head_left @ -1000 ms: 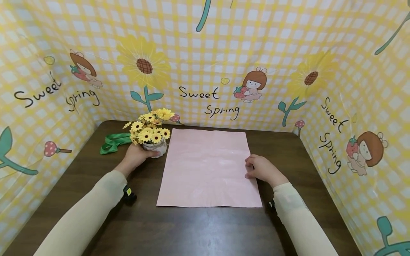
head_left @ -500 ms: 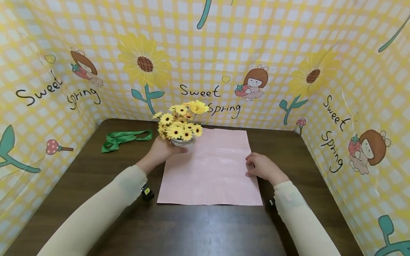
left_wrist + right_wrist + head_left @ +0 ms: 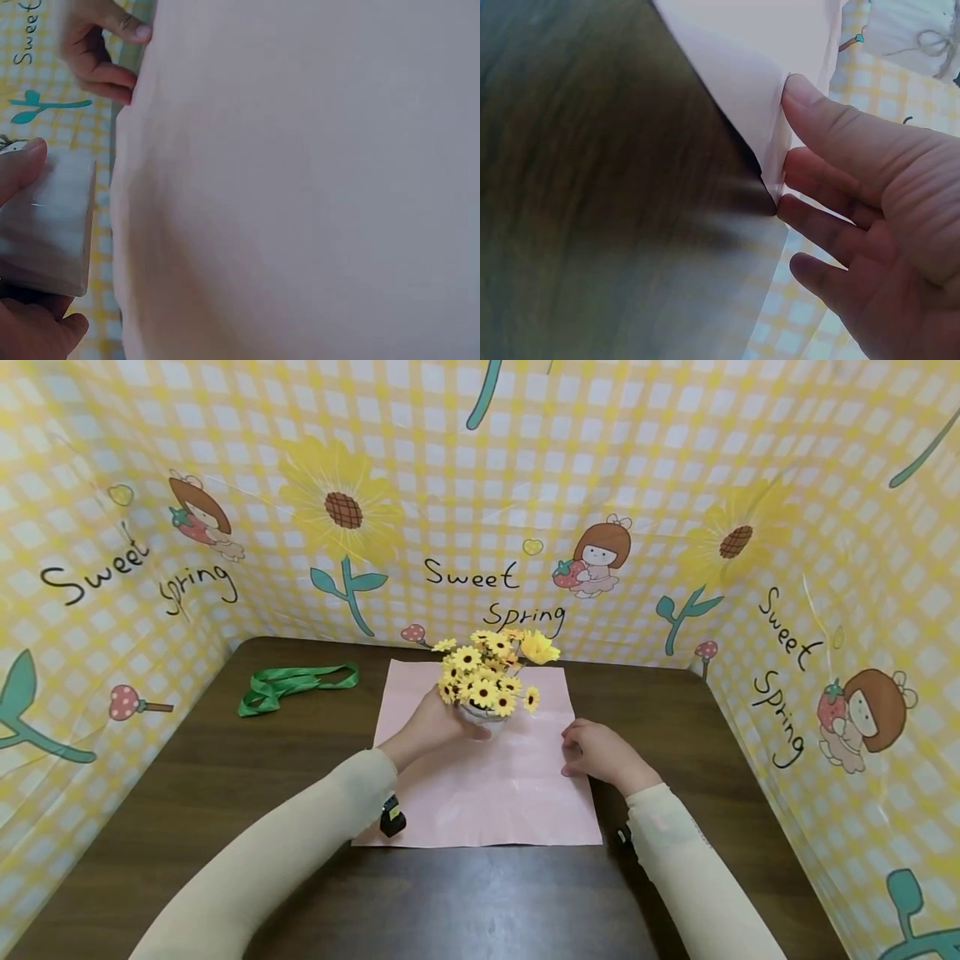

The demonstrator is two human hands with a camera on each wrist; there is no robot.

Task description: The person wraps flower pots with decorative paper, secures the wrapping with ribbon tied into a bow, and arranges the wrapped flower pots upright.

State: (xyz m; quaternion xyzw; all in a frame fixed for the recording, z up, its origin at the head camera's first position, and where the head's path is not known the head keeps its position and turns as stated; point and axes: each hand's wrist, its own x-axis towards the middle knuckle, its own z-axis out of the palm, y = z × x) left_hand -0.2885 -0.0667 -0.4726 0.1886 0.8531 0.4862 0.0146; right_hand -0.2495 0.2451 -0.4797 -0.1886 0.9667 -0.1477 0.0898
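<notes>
In the head view my left hand (image 3: 438, 722) grips a small whitish flowerpot (image 3: 489, 718) from its left side, thumb across the front. Yellow artificial-looking flowers (image 3: 483, 672) with dark centres fill it. The pot is over the middle of a pink sheet of paper (image 3: 480, 802); in the left wrist view the pot (image 3: 45, 225) appears raised above the sheet. My right hand (image 3: 603, 752) is at the paper's right edge. From the right wrist, the thumb and fingertips (image 3: 802, 88) touch that edge, fingers loosely bent. A twine bow (image 3: 936, 43) shows on the pot.
A green ribbon (image 3: 288, 685) lies loosely folded at the back left of the dark wooden table (image 3: 172, 810). Yellow checked cloth walls (image 3: 465, 510) with printed sunflowers stand behind and on both sides of the table.
My left hand has carried the flowerpot rightward from beside the ribbon, lifting it and then lowering it over the paper's middle. The paper and my right hand have shifted slightly left.
</notes>
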